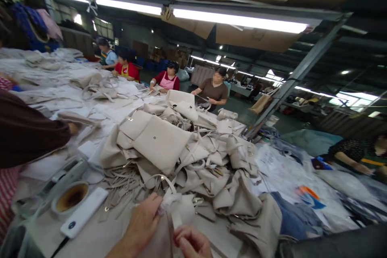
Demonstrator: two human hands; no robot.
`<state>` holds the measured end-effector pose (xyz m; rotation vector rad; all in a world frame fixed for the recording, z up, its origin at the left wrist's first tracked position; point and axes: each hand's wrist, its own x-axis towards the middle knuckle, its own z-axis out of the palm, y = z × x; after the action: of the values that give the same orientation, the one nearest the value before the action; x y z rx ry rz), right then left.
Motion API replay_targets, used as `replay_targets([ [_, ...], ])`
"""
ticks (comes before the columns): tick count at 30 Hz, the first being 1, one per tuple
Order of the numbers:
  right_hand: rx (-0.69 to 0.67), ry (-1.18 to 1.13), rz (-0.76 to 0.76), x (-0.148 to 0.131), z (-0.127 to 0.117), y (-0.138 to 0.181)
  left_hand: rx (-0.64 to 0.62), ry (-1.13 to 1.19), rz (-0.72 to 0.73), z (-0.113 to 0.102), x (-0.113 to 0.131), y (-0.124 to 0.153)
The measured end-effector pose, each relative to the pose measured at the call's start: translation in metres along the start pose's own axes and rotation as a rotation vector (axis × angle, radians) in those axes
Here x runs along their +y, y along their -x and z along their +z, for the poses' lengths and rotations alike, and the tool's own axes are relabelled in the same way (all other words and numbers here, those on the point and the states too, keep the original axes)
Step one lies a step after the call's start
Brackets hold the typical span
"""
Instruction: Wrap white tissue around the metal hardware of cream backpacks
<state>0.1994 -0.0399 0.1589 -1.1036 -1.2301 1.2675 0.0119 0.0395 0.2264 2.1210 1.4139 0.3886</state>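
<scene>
At the bottom edge, my left hand (142, 223) is closed, pinching a white strap piece (175, 205) of a beige bag part (184, 213). Just right of it, my right hand (190, 242) is curled on the lower end of the same strap. Directly beyond my hands rises a large heap of beige bags and straps (181, 149), with one flat flap bag (157, 141) on top.
A small cup of brown glue (71, 197) and a white power bank (83, 211) lie to my left. A neighbour's dark sleeve (27, 133) reaches in at left. Several workers (213, 88) sit along the table's far side. Blue and clear plastic bags (302, 201) cover the right.
</scene>
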Motion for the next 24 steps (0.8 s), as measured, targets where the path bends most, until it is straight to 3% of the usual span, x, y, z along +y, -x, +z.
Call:
replay_targets([
  [4,0.054,0.005,-0.077,-0.008,0.022,-0.025,0.035,0.292,0.006,0.003,-0.005,0.008],
  [9,0.136,-0.070,-0.088,-0.001,0.034,-0.050,0.048,0.689,-0.159,0.004,-0.012,-0.003],
  [16,0.039,-0.105,-0.174,0.013,0.024,-0.046,0.080,0.473,-0.183,-0.001,0.008,-0.011],
  [20,0.128,-0.119,-0.112,0.004,0.027,-0.040,-0.018,0.577,-0.151,0.004,0.018,-0.014],
  [22,0.200,-0.126,-0.068,0.001,0.031,-0.039,0.058,0.591,-0.130,0.005,0.022,-0.014],
  [24,0.247,-0.181,-0.011,0.004,0.036,-0.036,0.221,0.468,-0.033,0.007,0.026,-0.010],
])
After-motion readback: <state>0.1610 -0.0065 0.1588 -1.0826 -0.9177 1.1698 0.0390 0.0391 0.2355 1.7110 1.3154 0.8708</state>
